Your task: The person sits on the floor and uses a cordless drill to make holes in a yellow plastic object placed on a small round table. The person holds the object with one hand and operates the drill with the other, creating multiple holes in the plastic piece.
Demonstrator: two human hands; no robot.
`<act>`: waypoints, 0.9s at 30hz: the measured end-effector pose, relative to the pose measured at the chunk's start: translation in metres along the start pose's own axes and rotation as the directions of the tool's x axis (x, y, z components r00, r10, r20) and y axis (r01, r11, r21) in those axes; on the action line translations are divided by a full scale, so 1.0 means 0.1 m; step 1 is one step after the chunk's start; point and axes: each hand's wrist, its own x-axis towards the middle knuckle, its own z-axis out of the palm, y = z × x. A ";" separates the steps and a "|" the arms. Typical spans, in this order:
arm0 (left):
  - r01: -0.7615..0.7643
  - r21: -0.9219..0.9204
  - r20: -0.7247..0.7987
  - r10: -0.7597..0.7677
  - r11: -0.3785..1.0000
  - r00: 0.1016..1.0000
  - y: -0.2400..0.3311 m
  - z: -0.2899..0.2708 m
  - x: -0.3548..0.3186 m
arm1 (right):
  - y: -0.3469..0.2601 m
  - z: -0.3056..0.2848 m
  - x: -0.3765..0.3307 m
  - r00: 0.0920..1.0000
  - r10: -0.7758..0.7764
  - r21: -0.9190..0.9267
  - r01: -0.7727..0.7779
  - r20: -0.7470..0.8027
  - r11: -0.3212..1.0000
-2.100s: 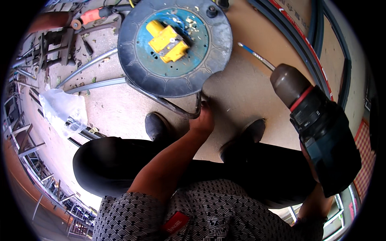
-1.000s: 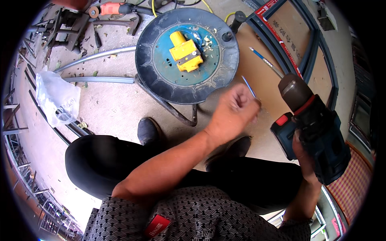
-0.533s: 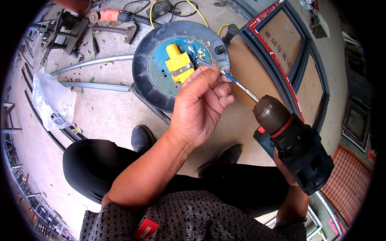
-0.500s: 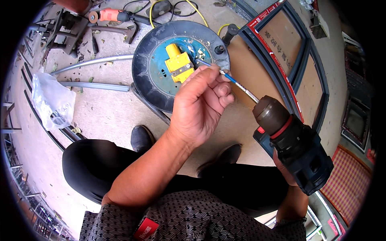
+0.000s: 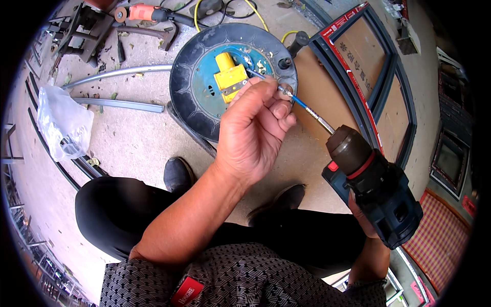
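Observation:
My left hand (image 5: 253,130) is raised in front of a cable reel (image 5: 192,110), thumb and fingers pinched round a thin blue wire (image 5: 257,74) that runs from the reel's middle. Past the fingertips a blue length, with a silvery part after it, lines up with the bit (image 5: 325,124) of a cordless drill (image 5: 376,184). Whether that blue length is wire or part of the bit, I cannot tell. My right hand (image 5: 362,217) grips the drill's handle, mostly hidden behind the body. A yellow socket box (image 5: 230,79) is fixed at the reel's blue centre.
An orange angle grinder (image 5: 146,13) and a hammer (image 5: 166,38) lie at the far left. Dark window frames (image 5: 365,110) stand on the right. A clear plastic bag (image 5: 64,123) and metal strips (image 5: 123,105) are on the left floor. A checked cloth (image 5: 440,238) is at lower right.
Both grips stay the same. The drill sits slightly farther right and lower in the picture, and the reel appears slightly higher and to the right.

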 end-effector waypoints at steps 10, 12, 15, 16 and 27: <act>-0.105 0.139 0.056 0.098 0.985 0.994 -0.04 0.01 0.01 | -0.41 0.06 0.20 0.970 -0.217 -0.473 0.243 0.109 0.847; -0.108 0.130 0.060 0.100 0.986 0.993 -0.07 -0.03 0.02 | -0.45 0.07 0.23 0.992 -0.099 -0.238 0.115 0.078 0.964; -0.075 0.146 0.054 0.068 0.986 0.996 -0.11 -0.08 0.01 | -0.45 0.06 0.23 0.952 0.267 0.550 -0.305 0.152 0.777; -0.073 0.149 0.030 0.069 0.986 0.997 -0.11 -0.07 -0.01 | -0.45 0.06 0.24 0.903 0.356 0.733 -0.410 0.242 0.542; -0.093 0.259 0.044 0.084 0.961 0.996 -0.06 -0.13 -0.09 | -0.57 0.33 0.55 0.911 0.026 0.714 -0.339 0.411 0.612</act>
